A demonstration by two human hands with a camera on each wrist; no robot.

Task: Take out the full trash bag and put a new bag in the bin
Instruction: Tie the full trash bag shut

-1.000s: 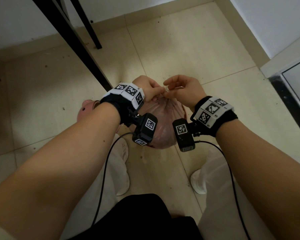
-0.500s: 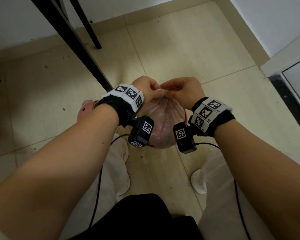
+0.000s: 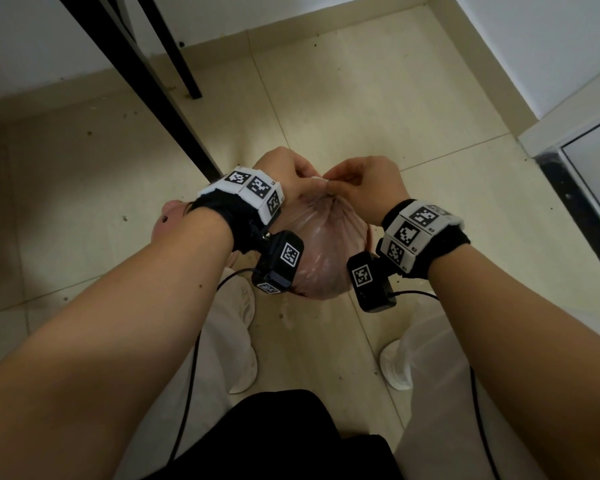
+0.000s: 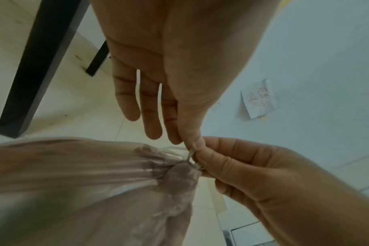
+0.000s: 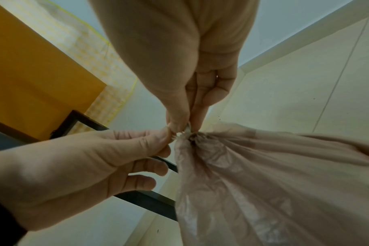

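Observation:
A full, pinkish translucent trash bag (image 3: 326, 244) hangs between my wrists above the floor, its neck gathered tight. Both hands meet at that neck. In the left wrist view my left hand (image 4: 192, 147) pinches the thin white drawstring (image 4: 189, 155) between thumb and forefinger, with the other fingers straight. My right hand (image 5: 185, 127) pinches the same drawstring (image 5: 179, 134) right at the bag's (image 5: 263, 166) puckered top. From the head view, left hand (image 3: 309, 178) and right hand (image 3: 333, 183) touch fingertip to fingertip. A pink rounded object (image 3: 168, 220), perhaps the bin, is mostly hidden behind my left forearm.
A black table leg (image 3: 146, 84) slants down just left of the bag, with a second leg (image 3: 174, 46) behind it. A wall corner and a door frame (image 3: 575, 140) lie at the right. My white shoes (image 3: 394, 368) stand below the bag on the beige floor tiles.
Both hands have stayed at the bag's neck. My right hand's fingers came down closer onto the neck, its wrist shifting slightly; the bag has barely moved.

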